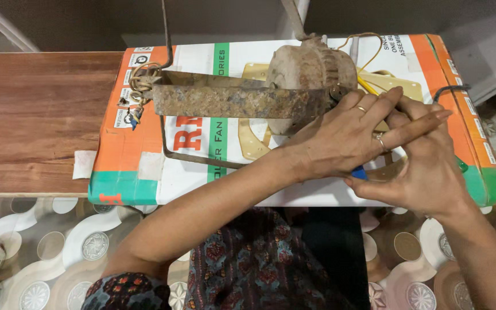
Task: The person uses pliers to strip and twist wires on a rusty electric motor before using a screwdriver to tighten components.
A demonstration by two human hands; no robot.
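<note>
A rusty old fan motor (308,66) with a long rusted metal bracket (231,102) lies on a printed cardboard box (144,166). My left hand (340,138), wearing rings, reaches across to the motor's right side. Its fingers are stretched out and rest against the motor's end and over my right hand's fingers. My right hand (429,172) curls around a small blue-tipped tool (359,172) just below the motor. A green piece (461,166) shows past the hand's far side. Most of the tool is hidden. Yellow wires (367,83) leave the motor by my fingers.
The box sits on a wooden table (35,120) and overhangs its front edge. A bundle of wires (140,86) hangs at the bracket's left end. A beige plastic part (254,143) lies under the motor. A black cable (449,89) runs at right. Patterned floor lies below.
</note>
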